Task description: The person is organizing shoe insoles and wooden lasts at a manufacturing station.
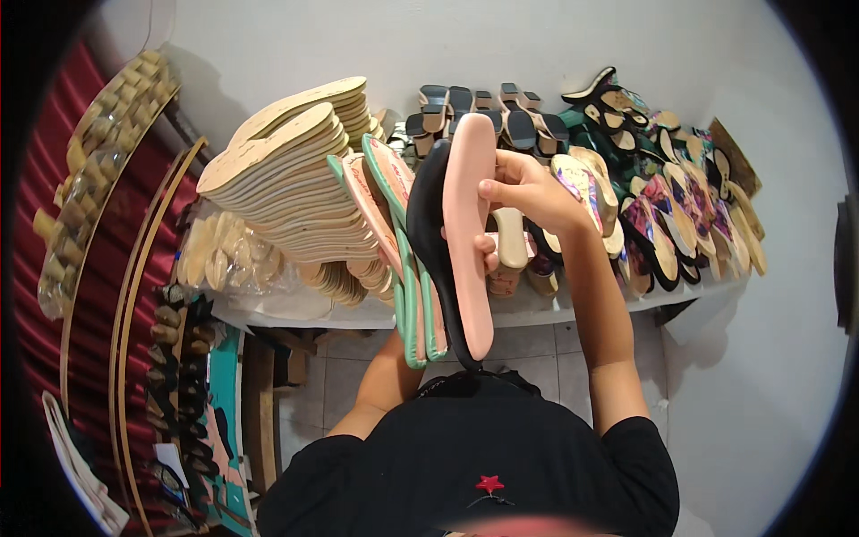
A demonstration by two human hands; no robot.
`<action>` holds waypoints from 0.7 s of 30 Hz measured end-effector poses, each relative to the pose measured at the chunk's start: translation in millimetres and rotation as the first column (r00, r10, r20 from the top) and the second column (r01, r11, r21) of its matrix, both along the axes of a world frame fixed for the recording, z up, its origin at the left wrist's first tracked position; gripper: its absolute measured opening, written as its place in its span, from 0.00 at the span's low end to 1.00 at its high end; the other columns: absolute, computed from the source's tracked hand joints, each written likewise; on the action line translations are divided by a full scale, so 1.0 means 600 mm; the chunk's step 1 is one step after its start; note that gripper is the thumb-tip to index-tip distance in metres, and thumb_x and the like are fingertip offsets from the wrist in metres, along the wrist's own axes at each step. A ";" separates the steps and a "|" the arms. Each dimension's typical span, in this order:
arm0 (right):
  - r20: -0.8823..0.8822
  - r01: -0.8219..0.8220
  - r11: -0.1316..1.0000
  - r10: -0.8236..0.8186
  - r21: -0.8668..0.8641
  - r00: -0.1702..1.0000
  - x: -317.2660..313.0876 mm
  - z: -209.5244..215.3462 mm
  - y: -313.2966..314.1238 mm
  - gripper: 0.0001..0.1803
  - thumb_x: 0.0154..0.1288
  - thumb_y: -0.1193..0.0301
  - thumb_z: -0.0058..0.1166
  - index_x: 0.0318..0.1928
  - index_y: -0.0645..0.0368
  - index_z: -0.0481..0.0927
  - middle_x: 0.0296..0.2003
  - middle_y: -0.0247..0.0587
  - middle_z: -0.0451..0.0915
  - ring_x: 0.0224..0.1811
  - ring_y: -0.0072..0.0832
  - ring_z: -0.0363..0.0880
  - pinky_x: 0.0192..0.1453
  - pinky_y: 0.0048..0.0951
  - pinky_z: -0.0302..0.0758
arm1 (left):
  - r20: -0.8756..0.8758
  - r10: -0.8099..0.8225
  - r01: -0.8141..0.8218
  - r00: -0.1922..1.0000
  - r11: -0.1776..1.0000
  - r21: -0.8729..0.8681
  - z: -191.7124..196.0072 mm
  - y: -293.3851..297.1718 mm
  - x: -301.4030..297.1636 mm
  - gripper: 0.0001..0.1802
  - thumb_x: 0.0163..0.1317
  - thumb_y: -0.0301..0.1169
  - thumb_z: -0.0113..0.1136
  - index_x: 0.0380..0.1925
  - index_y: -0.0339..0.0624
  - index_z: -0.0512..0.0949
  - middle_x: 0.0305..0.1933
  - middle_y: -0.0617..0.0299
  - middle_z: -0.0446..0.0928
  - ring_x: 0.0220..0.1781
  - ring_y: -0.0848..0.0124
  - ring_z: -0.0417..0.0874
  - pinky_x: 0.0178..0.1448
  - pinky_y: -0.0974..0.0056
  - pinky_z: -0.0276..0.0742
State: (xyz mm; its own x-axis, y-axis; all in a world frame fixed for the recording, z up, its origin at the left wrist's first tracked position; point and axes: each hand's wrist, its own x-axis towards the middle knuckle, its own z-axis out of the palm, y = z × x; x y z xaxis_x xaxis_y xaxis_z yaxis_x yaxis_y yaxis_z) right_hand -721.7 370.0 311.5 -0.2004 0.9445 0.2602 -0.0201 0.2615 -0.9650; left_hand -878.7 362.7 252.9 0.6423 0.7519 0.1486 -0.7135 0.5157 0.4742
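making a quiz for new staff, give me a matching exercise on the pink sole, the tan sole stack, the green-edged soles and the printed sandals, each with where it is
1. pink sole
2. tan sole stack
3. green-edged soles
4. printed sandals

A. shelf, far right
B. shelf, left
C. pinched by right hand
D. held lower, left hand side

Pairs: 1-C, 2-B, 3-D, 4-A

Sole stack (286, 179) set on shelf (358, 313) at 10 o'clock; heeled shoes (483, 112) ranged behind at 12, sandal rows (680, 215) at 2. Upright soles (465, 233) held btwn, w/ right hand (528, 192) at their top.
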 end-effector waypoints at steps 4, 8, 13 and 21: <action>-0.153 0.212 0.977 -0.212 -0.016 0.965 0.035 -0.016 -0.018 0.23 0.61 0.64 0.51 0.52 0.66 0.67 0.38 0.39 0.76 0.35 0.22 0.76 0.36 0.25 0.77 | -0.108 -0.031 0.022 0.994 0.997 -0.079 -0.003 -0.002 0.002 0.33 0.37 0.50 0.69 0.44 0.48 0.72 0.45 0.66 0.70 0.65 0.62 0.55 0.65 0.51 0.58; -0.259 0.445 0.892 -0.450 -0.079 0.855 0.099 -0.023 -0.015 0.19 0.62 0.65 0.48 0.48 0.67 0.69 0.35 0.41 0.76 0.32 0.25 0.79 0.30 0.26 0.80 | 0.342 -0.208 0.048 0.916 0.905 0.422 -0.149 0.107 -0.033 0.44 0.36 0.50 0.68 0.52 0.38 0.64 0.45 0.53 0.73 0.42 0.62 0.78 0.44 0.61 0.78; 0.049 0.651 0.745 -0.652 -0.147 0.757 0.130 -0.059 0.047 0.17 0.60 0.68 0.51 0.44 0.68 0.70 0.32 0.43 0.77 0.26 0.22 0.77 0.28 0.21 0.78 | 0.037 -0.123 0.096 0.992 0.904 0.417 -0.188 0.086 -0.121 0.44 0.35 0.37 0.68 0.55 0.37 0.60 0.47 0.53 0.72 0.45 0.62 0.76 0.50 0.60 0.74; 0.117 0.536 0.828 -0.524 -0.165 0.844 0.041 -0.152 0.206 0.17 0.53 0.74 0.57 0.41 0.71 0.72 0.25 0.45 0.79 0.22 0.27 0.79 0.21 0.26 0.78 | -0.082 0.246 -0.178 0.966 0.859 0.480 -0.224 0.079 -0.240 0.43 0.32 0.39 0.66 0.54 0.39 0.65 0.52 0.45 0.66 0.54 0.56 0.69 0.59 0.57 0.63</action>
